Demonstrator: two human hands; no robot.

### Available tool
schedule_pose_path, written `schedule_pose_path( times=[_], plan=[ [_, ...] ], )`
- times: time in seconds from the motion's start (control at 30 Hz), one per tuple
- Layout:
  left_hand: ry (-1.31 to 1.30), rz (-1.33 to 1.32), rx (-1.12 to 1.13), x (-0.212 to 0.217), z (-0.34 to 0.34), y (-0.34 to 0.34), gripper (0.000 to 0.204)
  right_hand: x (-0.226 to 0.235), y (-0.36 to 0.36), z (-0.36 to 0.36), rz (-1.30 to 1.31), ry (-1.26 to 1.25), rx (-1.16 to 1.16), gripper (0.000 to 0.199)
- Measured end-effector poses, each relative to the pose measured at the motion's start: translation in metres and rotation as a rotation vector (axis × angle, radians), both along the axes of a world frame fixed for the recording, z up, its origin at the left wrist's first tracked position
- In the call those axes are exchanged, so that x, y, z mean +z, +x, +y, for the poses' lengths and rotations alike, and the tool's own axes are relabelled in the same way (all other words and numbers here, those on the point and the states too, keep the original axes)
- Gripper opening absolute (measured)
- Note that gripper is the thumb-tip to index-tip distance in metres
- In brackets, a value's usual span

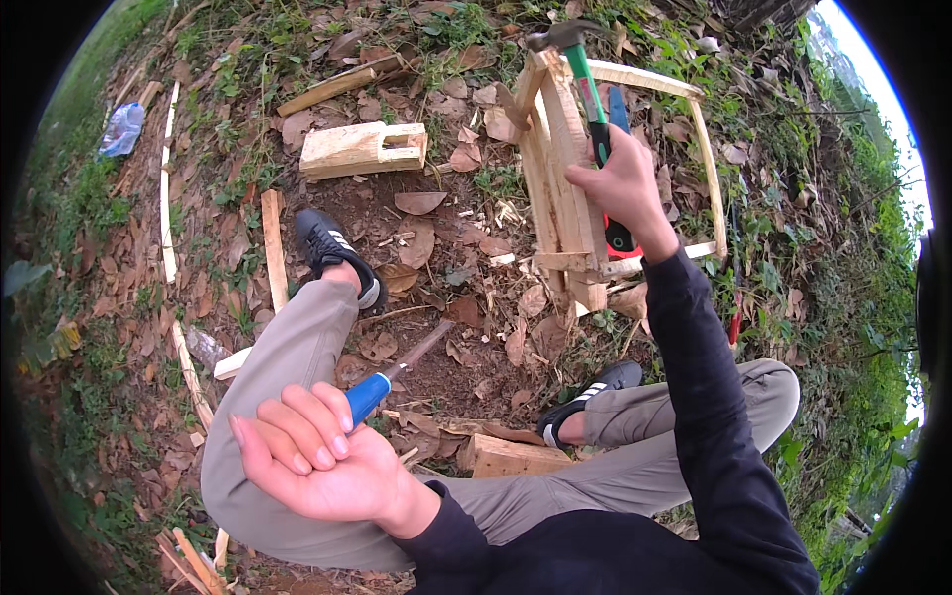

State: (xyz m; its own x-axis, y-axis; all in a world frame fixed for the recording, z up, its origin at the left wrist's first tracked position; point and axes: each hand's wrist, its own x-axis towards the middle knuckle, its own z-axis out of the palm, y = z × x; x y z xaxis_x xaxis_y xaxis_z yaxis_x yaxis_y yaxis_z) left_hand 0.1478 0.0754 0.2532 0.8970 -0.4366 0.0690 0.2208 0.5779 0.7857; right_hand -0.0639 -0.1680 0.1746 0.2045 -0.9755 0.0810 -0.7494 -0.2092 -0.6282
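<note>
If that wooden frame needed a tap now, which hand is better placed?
Probably the right hand: it holds the hammer near the wooden frame. The left hand holds a blue-handled tool farther away.

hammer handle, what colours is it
The hammer handle is green and black, best seen in the head view.

Brown dirt ground point(441, 397), strewn with dry leaves point(419, 202), grass point(94, 198) at left edge; notched wooden block point(337, 152) lying toward far side, sticks point(327, 92) just beyond it; pale wood chips point(508, 212) near wooden frame point(555, 198) at right; narrow plank point(274, 248) beside left shoe point(322, 241); long pale strip point(167, 208) farther left, crumpled clear plastic point(121, 129) near its far end; thick wood chunk point(521, 458) close to right shoe point(605, 385); thin offcuts point(198, 563) at lower left
</note>
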Motion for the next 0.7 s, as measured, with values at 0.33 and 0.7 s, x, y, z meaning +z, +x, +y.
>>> schedule_pose_path(
  times=[0.33, 0.7],
  plan=[
    [-0.141, 0.022, 0.084, 0.019, 0.053, 0.027, 0.047, -0.114, 0.122, 0.045, 0.404, -0.148, 0.102, 0.026],
    [-0.179, -0.33, 0.207, 0.108, 0.179, 0.036, 0.047, -0.185, 0.238, 0.093, 0.327, -0.211, 0.141, 0.03]
  ],
)
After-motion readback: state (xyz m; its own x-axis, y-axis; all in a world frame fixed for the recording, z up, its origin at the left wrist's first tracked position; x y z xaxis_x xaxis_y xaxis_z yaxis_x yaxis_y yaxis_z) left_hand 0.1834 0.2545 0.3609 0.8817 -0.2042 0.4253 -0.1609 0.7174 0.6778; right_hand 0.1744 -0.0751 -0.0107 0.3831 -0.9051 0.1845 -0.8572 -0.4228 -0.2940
